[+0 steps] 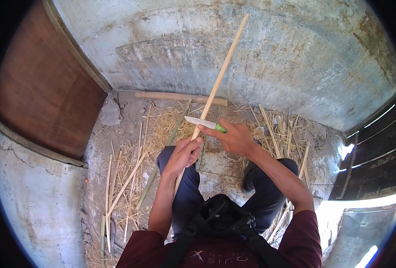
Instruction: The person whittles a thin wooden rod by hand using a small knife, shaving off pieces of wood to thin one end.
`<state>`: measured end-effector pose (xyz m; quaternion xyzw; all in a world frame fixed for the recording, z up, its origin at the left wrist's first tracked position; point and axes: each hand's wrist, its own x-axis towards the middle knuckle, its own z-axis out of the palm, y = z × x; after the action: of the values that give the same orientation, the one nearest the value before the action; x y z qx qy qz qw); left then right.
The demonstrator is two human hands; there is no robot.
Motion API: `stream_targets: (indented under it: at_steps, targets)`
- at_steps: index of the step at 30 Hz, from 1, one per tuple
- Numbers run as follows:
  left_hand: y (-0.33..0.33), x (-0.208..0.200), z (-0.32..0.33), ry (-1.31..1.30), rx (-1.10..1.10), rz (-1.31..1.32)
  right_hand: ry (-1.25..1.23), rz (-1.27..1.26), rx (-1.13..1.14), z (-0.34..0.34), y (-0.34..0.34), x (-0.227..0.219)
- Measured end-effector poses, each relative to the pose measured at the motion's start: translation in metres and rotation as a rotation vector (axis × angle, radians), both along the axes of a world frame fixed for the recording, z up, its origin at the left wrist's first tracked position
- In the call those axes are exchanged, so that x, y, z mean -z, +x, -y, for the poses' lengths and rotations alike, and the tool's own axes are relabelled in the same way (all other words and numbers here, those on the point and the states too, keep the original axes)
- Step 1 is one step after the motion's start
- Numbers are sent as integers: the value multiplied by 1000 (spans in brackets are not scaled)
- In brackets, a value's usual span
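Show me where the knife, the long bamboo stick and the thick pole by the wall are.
knife (199, 121): head view, on the pale blade.
long bamboo stick (224, 66): head view, on its upper shaft.
thick pole (171, 96): head view, on its middle.

Concrete wall (269, 53) close beyond the fingers, straw and cut canes (126, 178) littering the floor left of them, knees (171, 156) below

A thick bamboo pole (180, 97) lies on the concrete floor (117, 134) along the foot of the stained grey wall (274, 49), with a brown wooden door (41, 89) to the left. Dry straw (162, 123) and thin split bamboo strips (126, 183) are scattered over the floor, more strips (274, 129) lying to the right. A dark slatted wooden panel (376, 152) stands at the far right.
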<state>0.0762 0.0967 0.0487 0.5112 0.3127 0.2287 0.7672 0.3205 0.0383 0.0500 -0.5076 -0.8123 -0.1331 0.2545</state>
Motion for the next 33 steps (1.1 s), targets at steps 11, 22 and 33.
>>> stream_targets:
  at_steps: [11,22,33]
  targets:
    - [2,8,3,107,-30,-62,85,-80,66,-17,23,1]
    - [1,4,5,135,-3,-93,69,-112,57,-14,25,-1]
    - [2,20,3,320,-42,-142,11,-24,0,-8,14,3]
